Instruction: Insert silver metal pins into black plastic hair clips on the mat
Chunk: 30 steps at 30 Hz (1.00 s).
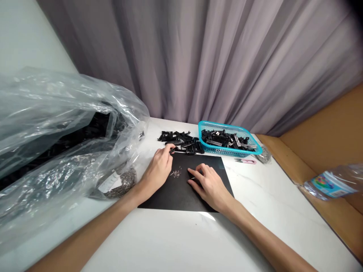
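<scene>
My left hand point(159, 164) reaches to the near edge of a loose pile of black plastic parts point(184, 141). Its thumb and fingertips are closed on one black plastic part point(172, 150). Over the right half of a black mat point(176, 198), my right hand point(209, 183) is curled, forefinger and thumb tips a little apart. A tiny shiny metal piece point(193, 178) shows between its fingers, too small to name exactly. Between the hands, a scatter of tiny metal pieces point(176, 173) lies on the mat.
A blue basket point(231, 151) of black parts stands behind the mat, with pink-handled thread snips point(245, 161) and a small bag point(264, 155) beside it. Large clear plastic bags point(70, 90) crowd the left. Right are a cardboard box point(326, 139) and a plastic bottle point(331, 185).
</scene>
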Available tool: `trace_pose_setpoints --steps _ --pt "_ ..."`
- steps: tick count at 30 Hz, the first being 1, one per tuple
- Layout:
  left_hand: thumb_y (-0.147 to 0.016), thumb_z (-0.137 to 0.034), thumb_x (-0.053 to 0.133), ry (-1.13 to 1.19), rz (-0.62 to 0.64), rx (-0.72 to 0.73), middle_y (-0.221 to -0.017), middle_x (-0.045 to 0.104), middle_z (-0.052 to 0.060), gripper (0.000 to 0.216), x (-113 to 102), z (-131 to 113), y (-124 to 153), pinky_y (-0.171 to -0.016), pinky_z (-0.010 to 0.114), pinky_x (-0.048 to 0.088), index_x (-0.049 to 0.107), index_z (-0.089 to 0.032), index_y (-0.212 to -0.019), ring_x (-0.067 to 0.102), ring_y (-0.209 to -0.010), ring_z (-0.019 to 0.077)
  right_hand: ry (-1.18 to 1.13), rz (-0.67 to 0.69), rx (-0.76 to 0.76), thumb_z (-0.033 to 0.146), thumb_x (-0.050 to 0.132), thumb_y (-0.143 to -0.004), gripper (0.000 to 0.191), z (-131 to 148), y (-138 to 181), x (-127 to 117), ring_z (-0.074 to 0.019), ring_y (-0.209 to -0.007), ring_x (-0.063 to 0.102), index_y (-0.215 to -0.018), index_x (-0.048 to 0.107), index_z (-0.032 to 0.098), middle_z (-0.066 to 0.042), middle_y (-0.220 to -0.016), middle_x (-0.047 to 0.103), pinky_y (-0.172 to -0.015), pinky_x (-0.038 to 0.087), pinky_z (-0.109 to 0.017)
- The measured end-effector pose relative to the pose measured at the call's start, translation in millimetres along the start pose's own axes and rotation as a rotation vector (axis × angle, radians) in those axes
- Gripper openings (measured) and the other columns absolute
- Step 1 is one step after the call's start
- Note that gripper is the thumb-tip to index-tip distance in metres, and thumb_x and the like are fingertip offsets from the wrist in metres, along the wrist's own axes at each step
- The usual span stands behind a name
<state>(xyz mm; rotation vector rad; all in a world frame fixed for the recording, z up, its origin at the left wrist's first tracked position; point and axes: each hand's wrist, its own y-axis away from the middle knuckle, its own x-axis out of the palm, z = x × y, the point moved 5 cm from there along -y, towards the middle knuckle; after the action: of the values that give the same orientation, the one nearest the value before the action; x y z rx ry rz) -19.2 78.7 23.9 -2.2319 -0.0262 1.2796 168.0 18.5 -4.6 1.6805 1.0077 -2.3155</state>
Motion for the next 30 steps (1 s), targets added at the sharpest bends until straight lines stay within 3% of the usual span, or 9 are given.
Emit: trace_pose_setpoints --steps 3,5,12,20,26,30 --pt "-0.1 -0.012 0.037 0.062 0.043 -0.029 -0.102 0.071 0.009 0.044 4.5 0.9 1.7 -0.089 0.042 0.06 0.049 -0.021 -0.142 0.071 -0.099 0.0256 -0.066 -0.082 0.052 0.021 0.056 -0.103 0.01 -4.4 -0.6 -2.7 -0.0228 -0.084 0.062 -0.102 0.066 0.018 -0.007 -0.097 0.066 -0.078 0.049 -0.038" --pt "-0.101 -0.012 0.037 0.089 0.064 -0.033 -0.108 0.072 0.01 0.047 5.4 -0.7 2.2 -0.091 0.042 0.06 0.048 -0.022 -0.146 0.072 -0.1 0.0244 -0.102 -0.111 0.059 0.016 0.052 -0.104 0.014 -6.1 -0.7 -5.4 -0.0213 -0.081 0.061 -0.095 0.061 0.02 -0.005 -0.091 0.067 -0.076 0.048 -0.036" --pt "-0.101 -0.023 0.048 0.479 0.128 -0.068 -0.137 0.06 0.009 0.046 5.0 -11.3 -2.0 -0.099 0.042 0.06 0.051 -0.028 -0.147 0.072 -0.102 0.0191 -0.241 -0.115 0.121 0.019 0.05 -0.104 0.008 -10.3 2.2 -18.5 -0.0198 -0.08 0.058 -0.097 0.053 0.023 -0.004 -0.093 0.063 -0.076 0.047 -0.033" --pt "-0.09 -0.03 0.069 0.803 0.254 -0.17 -0.122 0.06 0.005 0.045 11.3 -25.3 4.7 -0.089 0.039 0.065 0.059 -0.03 -0.134 0.073 -0.093 0.0173 -0.403 -0.175 0.206 0.02 0.045 -0.102 0.006 -11.2 7.4 -22.4 -0.0182 -0.08 0.056 -0.097 0.046 0.023 -0.005 -0.095 0.057 -0.072 0.047 -0.031" --pt "-0.09 -0.034 0.07 0.809 0.4 -0.163 -0.127 0.06 0.005 0.043 18.5 -36.7 15.9 -0.092 0.039 0.064 0.061 -0.03 -0.132 0.07 -0.102 0.0198 -0.616 -0.146 0.317 0.023 0.056 -0.096 0.002 -22.3 9.0 -15.1 -0.0139 -0.064 0.052 -0.097 0.055 0.023 0.001 -0.081 0.06 -0.06 0.043 -0.027" --pt "-0.09 -0.036 0.071 0.894 0.45 -0.2 -0.127 0.061 0.005 0.044 24.4 -38.2 18.1 -0.1 0.042 0.061 0.057 -0.028 -0.132 0.072 -0.103 0.0198 -0.752 -0.124 0.369 0.031 0.059 -0.097 0.017 -25.7 5.7 -20.4 -0.0146 -0.066 0.054 -0.108 0.067 0.02 -0.002 -0.084 0.066 -0.06 0.043 -0.028"
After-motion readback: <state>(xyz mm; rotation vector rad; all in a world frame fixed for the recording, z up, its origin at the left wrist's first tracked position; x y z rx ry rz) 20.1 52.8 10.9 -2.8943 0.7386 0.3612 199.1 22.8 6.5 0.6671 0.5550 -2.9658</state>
